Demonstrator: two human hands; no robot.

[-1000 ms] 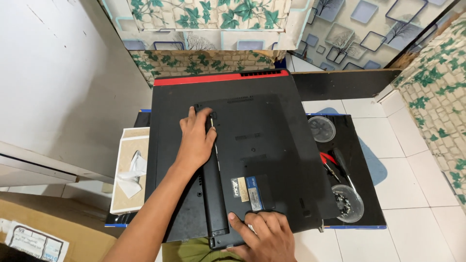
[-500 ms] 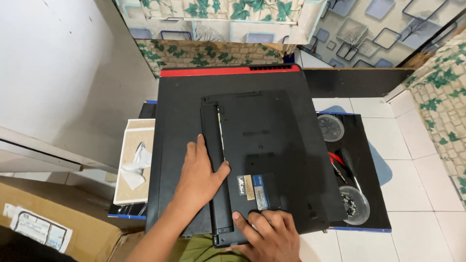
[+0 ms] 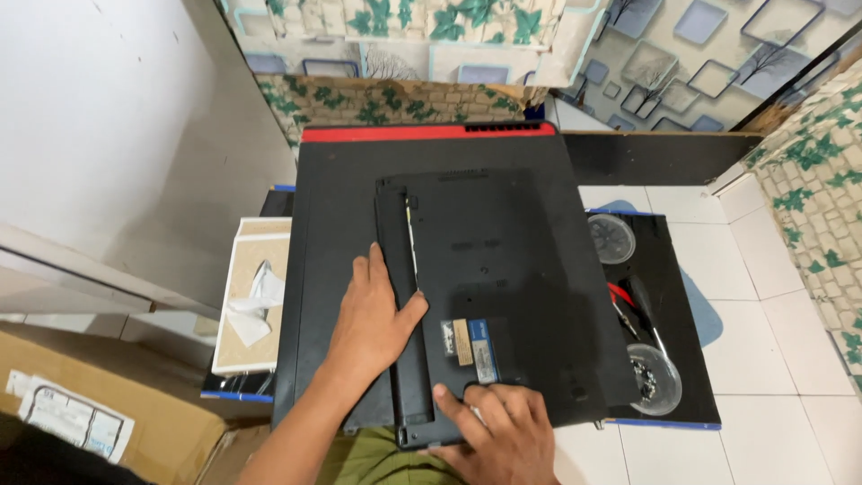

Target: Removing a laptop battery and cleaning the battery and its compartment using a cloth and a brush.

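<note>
A black laptop point(image 3: 503, 269) lies upside down on a larger black laptop with a red back edge point(image 3: 341, 207). Along its left side runs a long black battery strip point(image 3: 395, 242), with a thin gap between it and the base. My left hand point(image 3: 373, 323) lies flat on the lower part of that strip, thumb stretched right onto the base. My right hand point(image 3: 489, 427) presses its fingertips on the near edge of the base, just below two small labels point(image 3: 471, 343). Neither hand grips anything.
A tissue box point(image 3: 253, 301) stands left of the laptops. On the black mat point(image 3: 682, 269) at right lie a clear round lid point(image 3: 612, 239), a clear dish of small screws point(image 3: 655, 379) and a red-handled screwdriver point(image 3: 628, 310). A cardboard box point(image 3: 99, 404) sits at lower left.
My left hand has slid down the battery strip toward me, from its far end to its near part. My right hand has stayed at the near edge.
</note>
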